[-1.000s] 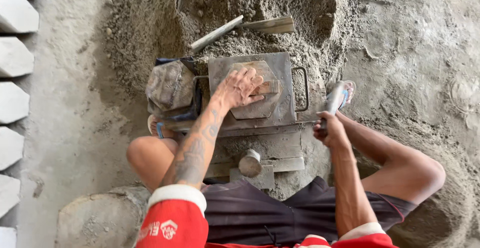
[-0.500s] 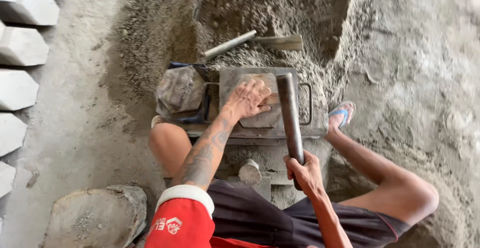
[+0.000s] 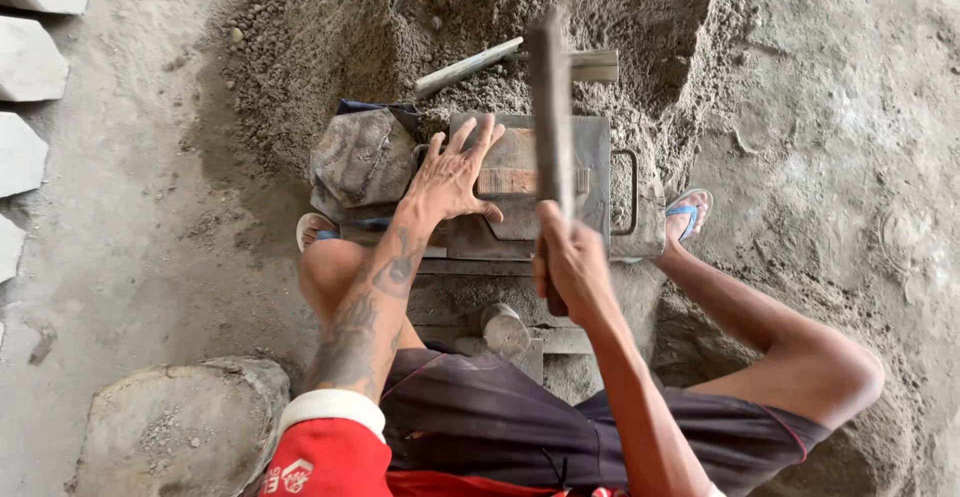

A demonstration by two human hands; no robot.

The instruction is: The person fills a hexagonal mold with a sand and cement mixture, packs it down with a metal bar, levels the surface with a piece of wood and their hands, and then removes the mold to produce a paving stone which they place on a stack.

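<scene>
- Head view looked straight down on a person squatting over a grey rectangular metal mould box [image 3: 600, 157] that sat at the foot of a heap of damp grey sand mix [image 3: 400, 17].
- Left hand [image 3: 455, 177] lay flat with fingers spread on the mould's left part, palm down, gripping nothing; its fingertips reached the mould's far edge.
- Right hand [image 3: 570, 262] was closed tightly around the lower end of a long dark metal bar [image 3: 550, 107], which stood raised over the middle of the mould and appeared blurred.
- Beneath the bar, a brownish flat plate [image 3: 515, 182] rested on top of the mould, just beside the left thumb.
- Left of the mould, touching it, sat a worn grey cloth bundle [image 3: 362, 157].
- Beyond the mould, a pale-handled trowel [image 3: 480, 65] lay on the sand.
- 1 blue flip-flop sandal [image 3: 688, 212] showed at the mould's right side.
- Along the left edge, 4 pale cast concrete blocks [image 3: 30, 57] lay in a column, well apart from the hands.
- At lower left a rough rounded stone [image 3: 170, 427] rested on the ground near the red sleeve [image 3: 325, 447].
</scene>
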